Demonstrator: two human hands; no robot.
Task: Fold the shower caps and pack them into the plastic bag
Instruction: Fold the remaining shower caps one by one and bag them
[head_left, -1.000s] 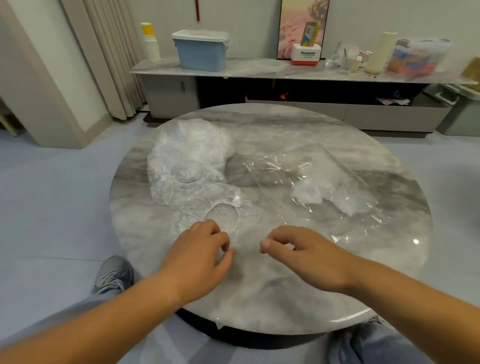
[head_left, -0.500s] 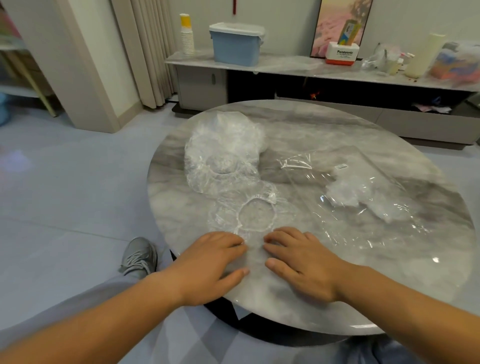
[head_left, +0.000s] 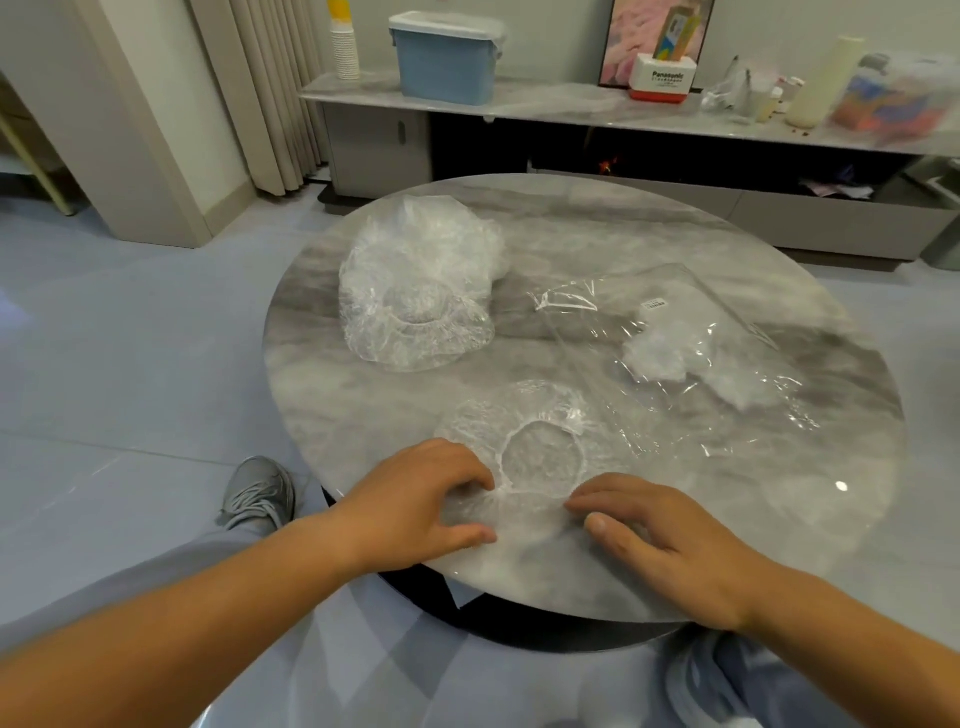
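One clear shower cap (head_left: 540, 452) lies spread flat near the front edge of the round marble table (head_left: 727, 545), its elastic ring facing up. My left hand (head_left: 421, 499) rests on the cap's near left edge, fingers bent down onto the plastic. My right hand (head_left: 660, 540) lies on its near right edge with fingers fairly straight, pressing it down. A pile of several loose shower caps (head_left: 421, 291) sits at the back left. The clear plastic bag (head_left: 675, 353) lies flat at the right, with folded white caps (head_left: 685, 364) inside.
A grey shoe (head_left: 257, 493) and my grey-trousered legs are below the table's front edge. Behind the table runs a low marble sideboard (head_left: 571, 104) with a blue lidded box (head_left: 444, 57), paper cups and other clutter. Curtains hang at the back left.
Both hands came down from pinching in the air to lying on the cap's near edge. The cap now lies flatter and the view has swung left.
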